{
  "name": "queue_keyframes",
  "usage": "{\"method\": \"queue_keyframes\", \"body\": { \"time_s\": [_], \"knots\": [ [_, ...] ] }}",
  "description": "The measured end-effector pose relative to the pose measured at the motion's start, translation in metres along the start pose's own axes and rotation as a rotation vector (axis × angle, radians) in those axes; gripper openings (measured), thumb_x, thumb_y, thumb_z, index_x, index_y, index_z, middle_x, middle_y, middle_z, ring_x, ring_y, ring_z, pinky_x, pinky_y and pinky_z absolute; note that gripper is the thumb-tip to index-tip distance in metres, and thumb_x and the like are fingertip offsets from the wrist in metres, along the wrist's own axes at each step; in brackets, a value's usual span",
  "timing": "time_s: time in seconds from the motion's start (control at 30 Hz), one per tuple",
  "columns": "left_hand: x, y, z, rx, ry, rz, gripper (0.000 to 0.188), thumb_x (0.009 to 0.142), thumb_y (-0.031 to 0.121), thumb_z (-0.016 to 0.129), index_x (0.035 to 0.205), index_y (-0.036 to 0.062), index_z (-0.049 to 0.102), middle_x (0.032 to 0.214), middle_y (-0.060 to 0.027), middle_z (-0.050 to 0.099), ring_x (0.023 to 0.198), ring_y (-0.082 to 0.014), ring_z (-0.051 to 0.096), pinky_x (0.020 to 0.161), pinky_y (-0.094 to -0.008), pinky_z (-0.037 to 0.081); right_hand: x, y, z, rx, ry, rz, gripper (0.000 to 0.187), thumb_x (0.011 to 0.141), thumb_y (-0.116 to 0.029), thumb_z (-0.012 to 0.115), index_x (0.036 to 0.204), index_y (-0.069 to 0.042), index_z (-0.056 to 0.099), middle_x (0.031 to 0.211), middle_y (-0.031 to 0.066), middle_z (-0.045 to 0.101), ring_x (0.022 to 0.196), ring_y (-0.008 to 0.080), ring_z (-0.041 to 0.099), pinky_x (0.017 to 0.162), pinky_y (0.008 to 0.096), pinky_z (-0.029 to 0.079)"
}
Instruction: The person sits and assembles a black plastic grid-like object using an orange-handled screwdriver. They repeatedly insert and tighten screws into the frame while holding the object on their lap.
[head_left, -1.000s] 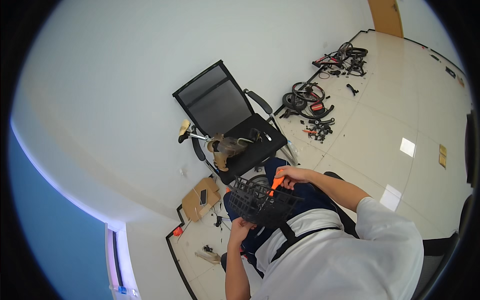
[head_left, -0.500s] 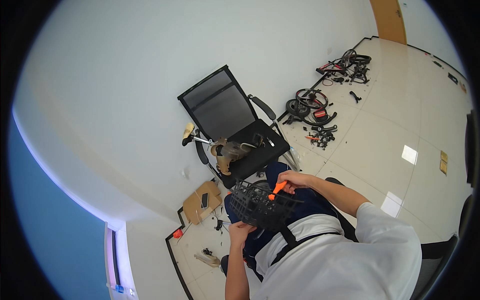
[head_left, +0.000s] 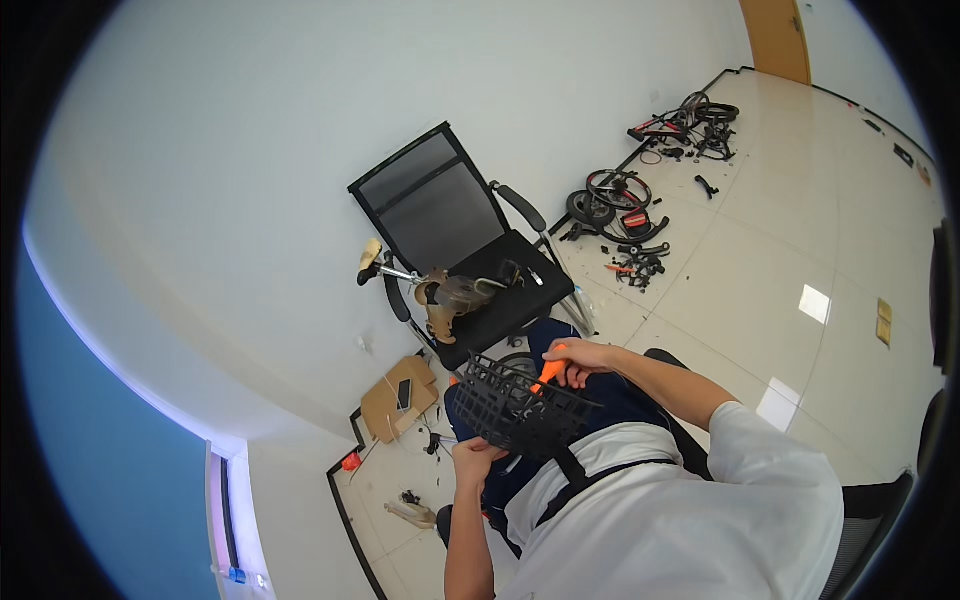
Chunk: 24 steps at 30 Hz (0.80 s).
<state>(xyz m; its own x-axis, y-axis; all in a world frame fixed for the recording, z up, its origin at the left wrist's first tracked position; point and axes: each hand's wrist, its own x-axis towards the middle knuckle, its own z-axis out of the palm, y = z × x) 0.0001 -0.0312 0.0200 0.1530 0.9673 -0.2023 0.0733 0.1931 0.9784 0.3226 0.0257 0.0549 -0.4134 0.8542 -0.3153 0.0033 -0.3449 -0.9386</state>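
Note:
Above my lap is a black lattice basket-like frame, joined to a black strap round my waist. My right hand is closed round an orange tool handle, which points down at the far right side of the lattice. The tool's working end is hidden behind the black bars. By the near left corner of the lattice, my left hand has its fingers pinched together. What they grip is hidden under the frame. Part of a wheel shows dimly beyond the lattice, between my knees.
Facing me, a black mesh chair bears brown and clear wrapped parts and a tan-tipped metal post. Left of it, a phone lies on cardboard. Bicycle wheels and loose parts are on the floor along the wall.
My right hand and the orange handle have shifted slightly left, and the fingers have changed their grip. My left hand stays by the frame's corner. The whole view has tilted a little.

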Motion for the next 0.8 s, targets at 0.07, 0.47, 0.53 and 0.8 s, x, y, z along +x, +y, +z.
{"method": "queue_keyframes", "body": {
  "time_s": [0.07,0.47,0.53,0.8],
  "knots": [
    [0.000,0.002,0.002,-0.024,0.008,0.007,0.016,0.080,-0.012,0.067,0.095,-0.0099,0.070,0.092,-0.0154,0.072,0.079,-0.0224,0.070,0.074,-0.0332,0.061,0.007,0.007,-0.008,0.118,-0.020,-0.079,0.027,0.098,-0.033,0.052,0.105,-0.009,0.045,0.074,0.0125,0.065,0.054,0.0174,0.063,0.041,0.0271,0.049],
    [-0.001,0.010,0.003,0.005,0.041,-0.017,0.014,0.080,-0.011,0.066,0.093,-0.0084,0.071,0.091,-0.0149,0.072,0.078,-0.0222,0.070,0.074,-0.0333,0.060,0.007,0.006,-0.009,-0.068,-0.002,-0.018,0.044,0.098,-0.049,0.052,0.095,-0.005,0.049,0.064,0.0118,0.063,0.043,0.0150,0.058,0.038,0.0232,0.044],
    [-0.002,0.010,0.000,0.020,0.055,-0.013,0.014,0.081,-0.011,0.065,0.093,-0.0081,0.071,0.090,-0.0148,0.072,0.077,-0.0223,0.070,0.074,-0.0334,0.060,-0.002,-0.001,-0.003,-0.079,0.005,-0.035,0.046,0.097,-0.051,0.052,0.097,-0.005,0.050,0.066,0.0101,0.063,0.046,0.0141,0.059,0.040,0.0229,0.046],
    [0.005,0.005,-0.007,0.143,0.052,0.003,0.011,0.086,0.002,0.068,0.093,-0.0059,0.070,0.088,-0.0125,0.072,0.076,-0.0194,0.070,0.072,-0.0302,0.058,0.009,0.003,-0.001,-0.083,0.071,-0.171,0.035,0.093,-0.040,0.064,0.089,-0.006,0.055,0.062,0.0050,0.059,0.049,0.0130,0.059,0.046,0.0249,0.049]
  ]
}}
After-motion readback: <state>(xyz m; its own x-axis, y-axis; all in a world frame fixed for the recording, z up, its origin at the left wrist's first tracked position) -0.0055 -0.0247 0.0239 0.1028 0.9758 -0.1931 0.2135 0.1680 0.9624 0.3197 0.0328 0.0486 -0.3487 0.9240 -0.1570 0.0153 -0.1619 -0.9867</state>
